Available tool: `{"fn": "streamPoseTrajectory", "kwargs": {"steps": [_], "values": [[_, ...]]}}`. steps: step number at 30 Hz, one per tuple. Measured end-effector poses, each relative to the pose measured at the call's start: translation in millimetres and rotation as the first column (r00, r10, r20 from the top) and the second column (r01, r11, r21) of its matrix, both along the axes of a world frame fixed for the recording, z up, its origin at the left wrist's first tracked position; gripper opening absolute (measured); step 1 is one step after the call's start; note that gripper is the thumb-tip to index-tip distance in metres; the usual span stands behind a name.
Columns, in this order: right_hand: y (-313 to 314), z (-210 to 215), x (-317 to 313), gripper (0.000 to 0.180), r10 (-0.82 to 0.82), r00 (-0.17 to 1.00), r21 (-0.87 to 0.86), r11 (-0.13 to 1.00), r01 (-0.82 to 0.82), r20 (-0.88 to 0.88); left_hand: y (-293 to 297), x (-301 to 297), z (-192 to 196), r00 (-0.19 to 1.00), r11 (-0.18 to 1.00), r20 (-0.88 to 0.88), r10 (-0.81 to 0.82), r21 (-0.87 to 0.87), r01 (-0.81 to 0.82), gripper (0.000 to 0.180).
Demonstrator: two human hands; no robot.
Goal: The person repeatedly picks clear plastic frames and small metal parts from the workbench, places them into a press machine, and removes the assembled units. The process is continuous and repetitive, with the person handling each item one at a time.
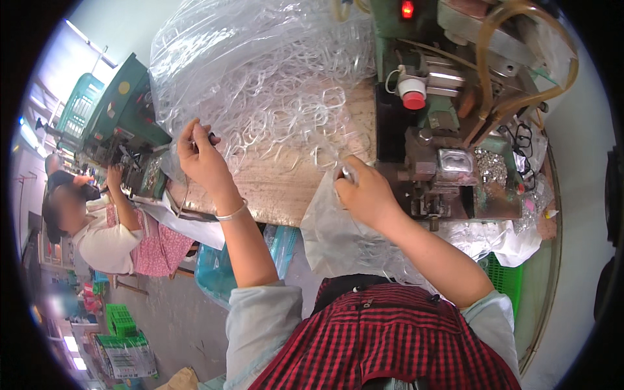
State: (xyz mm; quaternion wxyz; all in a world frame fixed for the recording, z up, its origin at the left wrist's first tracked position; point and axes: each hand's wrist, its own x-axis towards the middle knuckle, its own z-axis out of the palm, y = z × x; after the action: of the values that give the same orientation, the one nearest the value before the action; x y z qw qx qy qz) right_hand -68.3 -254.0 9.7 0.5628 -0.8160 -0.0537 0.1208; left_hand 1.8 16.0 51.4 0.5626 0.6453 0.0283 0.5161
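My left hand (203, 159) is raised over the left part of the bench with its fingers curled together. A small dark thing (212, 138) shows at its fingers, too small to name. My right hand (367, 194) is closed in a pinch at the bench's front edge, beside the machine. Something small and shiny shows at its fingertips, but I cannot make out what. Beyond both hands spreads a heap of clear plastic loops (279, 120), partly inside a large clear plastic bag (214, 39). Below my right hand hangs a whitish plastic sheet (325, 224).
To the right stands a green machine with a red-capped knob (413, 99), a metal block (455, 161) and a tray of small metal parts (491, 168). Blue crates (214, 270) sit below the bench. At left, another person (107, 240) works at a green machine (123, 97).
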Motion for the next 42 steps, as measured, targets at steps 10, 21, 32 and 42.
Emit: {"fn": "streamPoseTrajectory", "kwargs": {"steps": [10, 21, 32, 42], "values": [[4, -19, 26, 0.064, 0.052, 0.997, 0.096, 0.994, -0.057, 0.054, -60, -57, -15, 0.813, 0.637, -0.556, -0.170, 0.568, 0.521, 0.013], [52, -39, 14, 0.024, 0.246, 0.866, 0.751, 0.631, 0.197, -0.434, -63, -87, -13, 0.812, 0.949, -0.518, -0.267, 0.004, 0.314, 0.010], [115, -49, 26, 0.029, 0.161, 0.696, 0.642, 0.568, 0.515, -0.700, -18, -127, -44, 0.812, 0.918, -0.571, -0.117, 0.250, 0.308, 0.014], [67, -67, 104, 0.067, -0.312, 0.860, 0.413, 0.776, 0.476, -0.405, -12, -38, -52, 0.779, 0.932, -0.619, -0.099, 0.217, 0.291, 0.031]]}}
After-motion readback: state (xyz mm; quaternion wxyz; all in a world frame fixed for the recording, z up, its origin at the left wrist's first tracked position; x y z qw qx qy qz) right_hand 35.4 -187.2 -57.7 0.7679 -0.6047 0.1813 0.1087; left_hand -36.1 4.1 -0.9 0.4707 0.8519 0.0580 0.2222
